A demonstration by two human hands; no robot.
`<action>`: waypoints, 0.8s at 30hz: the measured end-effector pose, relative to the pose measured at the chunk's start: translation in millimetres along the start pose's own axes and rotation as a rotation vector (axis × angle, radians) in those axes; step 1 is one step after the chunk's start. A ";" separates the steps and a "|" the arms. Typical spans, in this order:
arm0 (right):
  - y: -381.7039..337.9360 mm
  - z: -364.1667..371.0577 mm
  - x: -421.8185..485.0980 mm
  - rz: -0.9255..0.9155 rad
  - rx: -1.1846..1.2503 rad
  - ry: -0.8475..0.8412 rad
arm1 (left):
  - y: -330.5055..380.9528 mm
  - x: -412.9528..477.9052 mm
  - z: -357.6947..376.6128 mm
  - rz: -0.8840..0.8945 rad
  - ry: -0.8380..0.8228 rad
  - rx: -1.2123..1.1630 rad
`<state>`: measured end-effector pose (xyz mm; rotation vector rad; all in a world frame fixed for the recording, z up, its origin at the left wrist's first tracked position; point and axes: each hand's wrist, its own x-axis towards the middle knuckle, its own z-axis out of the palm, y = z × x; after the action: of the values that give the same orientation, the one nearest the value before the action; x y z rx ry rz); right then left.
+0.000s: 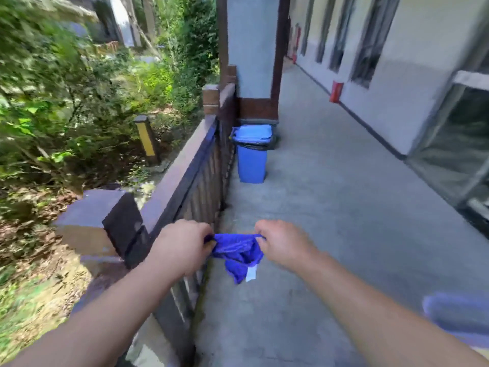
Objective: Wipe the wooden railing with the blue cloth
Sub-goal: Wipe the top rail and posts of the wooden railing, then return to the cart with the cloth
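Between your two hands, the blue cloth (238, 254) hung bunched over the walkway, just inside the wooden railing (181, 165) and not touching it. Your left hand (182, 245) pinched one upper edge with curled fingers, and your right hand (283, 242) pinched the opposite edge likewise. A white tag (250, 274) dangled at the lowest fold.

Risk assessment: the cloth was crumpled, so a wipe begun from this grip would likely have put only a narrow wad on the rail. A loose pinch could have let the cloth fall to the floor or over the rail into the shrubs (66, 88). The square post cap (92, 207) interrupted the top rail and could have snagged a trailing corner.

The concrete floor (330, 207) ran along a narrow veranda. A blue bin (251, 160) stood beside the railing, in front of a pillar (251, 43). A pale wall (423, 75) with dark windows bounded the right side.
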<state>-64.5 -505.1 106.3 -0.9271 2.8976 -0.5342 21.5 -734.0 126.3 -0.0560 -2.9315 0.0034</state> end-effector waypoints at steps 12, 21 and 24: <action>175.9 -66.3 -7.1 0.318 0.079 0.183 | 159.4 190.0 20.3 0.333 -0.061 -0.022; 257.5 -88.7 -52.8 0.675 0.050 0.208 | 270.2 265.0 38.3 0.583 -0.112 -0.135; 261.6 -87.8 -76.9 0.760 0.040 0.185 | 298.9 278.0 46.0 0.715 -0.115 -0.180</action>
<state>-159.8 -235.2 95.6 0.2681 3.0502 -0.6107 -248.6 -424.6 137.2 -1.1474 -2.8360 -0.1487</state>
